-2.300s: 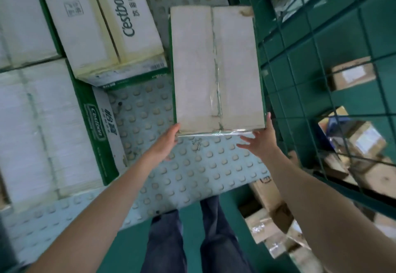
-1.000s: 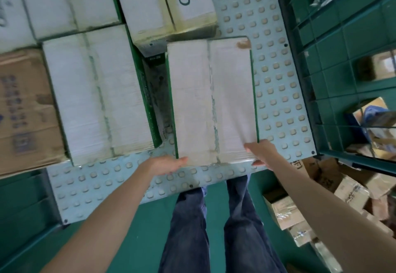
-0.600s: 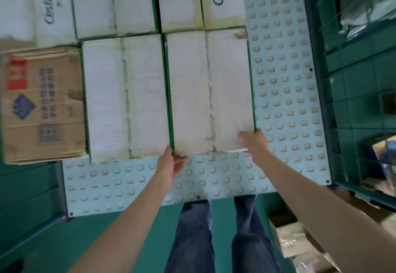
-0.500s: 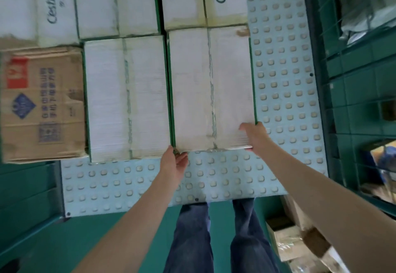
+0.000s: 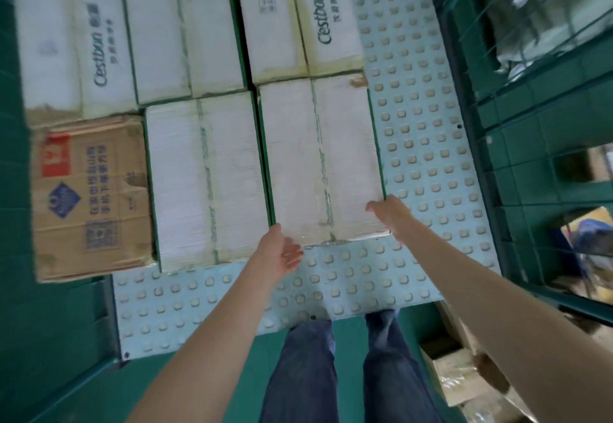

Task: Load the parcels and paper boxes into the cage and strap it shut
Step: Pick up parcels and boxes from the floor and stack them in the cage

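A white paper box (image 5: 318, 160) with a taped seam lies flat on the cage's pale blue studded floor (image 5: 428, 143), tight against a matching white box (image 5: 205, 183) on its left. My right hand (image 5: 389, 211) rests on the box's near right corner, fingers over the top edge. My left hand (image 5: 282, 250) hangs just off the near left corner, palm up, fingers relaxed, holding nothing. White Cestbon boxes (image 5: 298, 17) fill the row behind.
A brown cardboard box (image 5: 89, 193) lies at the left end of the near row. Green wire cage walls (image 5: 530, 117) stand on the right, with loose parcels (image 5: 464, 379) on the green floor beyond. My legs stand at the floor's near edge.
I carried the white box down and slid it in beside the other white box. My left hand has since come off its near edge; the right hand stays on the corner.
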